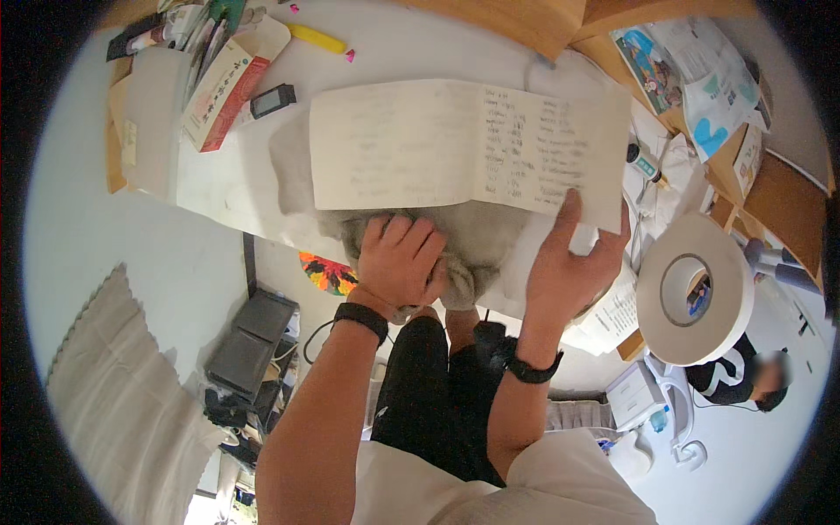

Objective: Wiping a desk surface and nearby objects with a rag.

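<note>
An open, creased paper booklet (394, 144) lies across the white table, with handwritten columns on its right part and faint marks on the left. At its lower right corner, my right hand (573, 271) grips the paper, the thumb on top and the other fingers partly hidden behind the edge. Below the booklet's lower edge, my left hand (401, 260) is curled closed on a bunched grey cloth (481, 236). Part of that cloth is hidden under the booklet. A dark band circles each wrist.
A red and white box (229, 92), a small dark device (272, 101) and a yellow stick-shaped thing (317, 38) lie at the far left. Rightward are a small bottle (643, 163), plastic packets (713, 87) and a large white ring-shaped thing (691, 289). Another person (744, 374) is at the far right.
</note>
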### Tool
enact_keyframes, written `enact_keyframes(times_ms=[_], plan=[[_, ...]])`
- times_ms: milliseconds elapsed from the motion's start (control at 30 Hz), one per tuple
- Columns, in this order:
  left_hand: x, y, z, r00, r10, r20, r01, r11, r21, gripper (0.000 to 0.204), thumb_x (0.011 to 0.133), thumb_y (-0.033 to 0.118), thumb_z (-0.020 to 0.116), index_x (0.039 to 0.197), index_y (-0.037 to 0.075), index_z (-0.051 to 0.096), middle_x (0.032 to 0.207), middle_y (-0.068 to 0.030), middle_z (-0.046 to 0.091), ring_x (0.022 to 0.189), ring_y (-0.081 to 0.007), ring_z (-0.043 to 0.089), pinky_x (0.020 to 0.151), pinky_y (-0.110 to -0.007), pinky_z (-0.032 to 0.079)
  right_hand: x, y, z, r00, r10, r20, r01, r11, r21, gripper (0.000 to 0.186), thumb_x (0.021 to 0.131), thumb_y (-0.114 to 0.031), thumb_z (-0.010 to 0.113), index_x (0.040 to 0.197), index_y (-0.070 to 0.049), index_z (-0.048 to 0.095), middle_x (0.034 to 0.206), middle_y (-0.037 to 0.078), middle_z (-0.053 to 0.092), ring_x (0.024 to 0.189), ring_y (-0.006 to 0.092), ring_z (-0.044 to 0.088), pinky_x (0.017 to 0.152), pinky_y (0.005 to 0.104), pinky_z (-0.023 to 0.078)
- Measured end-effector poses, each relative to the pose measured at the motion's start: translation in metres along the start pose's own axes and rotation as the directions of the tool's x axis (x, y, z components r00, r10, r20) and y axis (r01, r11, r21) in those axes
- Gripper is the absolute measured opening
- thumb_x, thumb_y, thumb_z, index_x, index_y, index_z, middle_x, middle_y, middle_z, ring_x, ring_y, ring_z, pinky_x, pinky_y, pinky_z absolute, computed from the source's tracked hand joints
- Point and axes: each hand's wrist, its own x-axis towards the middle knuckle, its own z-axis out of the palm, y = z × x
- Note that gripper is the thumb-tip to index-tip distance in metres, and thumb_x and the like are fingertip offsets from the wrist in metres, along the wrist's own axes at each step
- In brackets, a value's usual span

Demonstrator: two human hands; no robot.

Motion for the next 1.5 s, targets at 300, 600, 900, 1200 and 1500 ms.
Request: enact_keyframes(times_ms=[300, 600, 900, 1200, 1500], plan=[[-0.010, -0.005, 0.022, 0.984, -0.027, -0.175, 0.026, 1.000, -0.006, 0.034, 0.063, 0.033, 0.063, 0.092, 0.013, 0.065, 0.096, -0.0026, 0.061, 0.089, -0.0250, 0.054, 0.077, -0.046, 0.040, -0.021, -0.067, 0.021, 0.800, -0.402, 0.445, 0.284, 0.908, 0.309, 0.036, 0.063, -0.005, 0.070, 0.098, -0.005, 0.064, 0.107, 0.011, 0.063, 0.108, 0.0343, 0.055, 0.092, 0.0420, 0.042], [0.010, 0.004, -0.002, 0.998, 0.011, 0.063, -0.010, 1.000, -0.005, 0.033, 0.064, 0.036, 0.058, 0.089, 0.014, 0.062, 0.096, -0.0041, 0.058, 0.091, -0.0252, 0.051, 0.079, -0.046, 0.038, 0.017, 0.016, 0.007, 0.949, -0.233, 0.213, 0.255, 0.964, -0.082, 0.043, 0.078, -0.014, 0.072, 0.116, 0.000, 0.058, 0.119, 0.020, 0.057, 0.112, 0.0340, 0.055, 0.099, 0.0424, 0.041], [0.006, -0.001, -0.002, 0.999, 0.015, 0.045, -0.015, 1.000, -0.006, 0.029, 0.064, 0.032, 0.060, 0.088, 0.015, 0.060, 0.093, -0.0025, 0.056, 0.088, -0.0213, 0.049, 0.078, -0.042, 0.038, 0.006, 0.036, -0.014, 0.990, 0.003, 0.143, 0.059, 0.902, -0.428, 0.053, 0.086, -0.027, 0.066, 0.123, 0.007, 0.052, 0.130, 0.027, 0.048, 0.120, 0.0406, 0.048, 0.101, 0.0469, 0.039], [0.006, -0.001, -0.003, 0.999, 0.026, 0.033, -0.026, 1.000, 0.000, 0.029, 0.064, 0.032, 0.061, 0.088, 0.015, 0.060, 0.094, -0.0017, 0.056, 0.089, -0.0212, 0.049, 0.078, -0.042, 0.038, 0.018, 0.025, -0.012, 0.995, -0.045, 0.084, 0.076, 0.908, -0.411, 0.042, 0.084, -0.018, 0.062, 0.118, 0.006, 0.057, 0.130, 0.026, 0.051, 0.121, 0.0406, 0.048, 0.102, 0.0459, 0.040], [0.000, 0.001, 0.001, 1.000, 0.001, 0.024, 0.000, 0.997, -0.073, 0.028, 0.065, 0.030, 0.062, 0.087, 0.013, 0.062, 0.094, -0.0029, 0.057, 0.088, -0.0218, 0.051, 0.078, -0.041, 0.039, 0.015, 0.017, -0.006, 0.997, 0.058, 0.056, -0.043, 0.969, -0.242, 0.036, 0.084, -0.013, 0.063, 0.116, 0.004, 0.058, 0.124, 0.021, 0.057, 0.118, 0.0354, 0.052, 0.100, 0.0427, 0.040]])
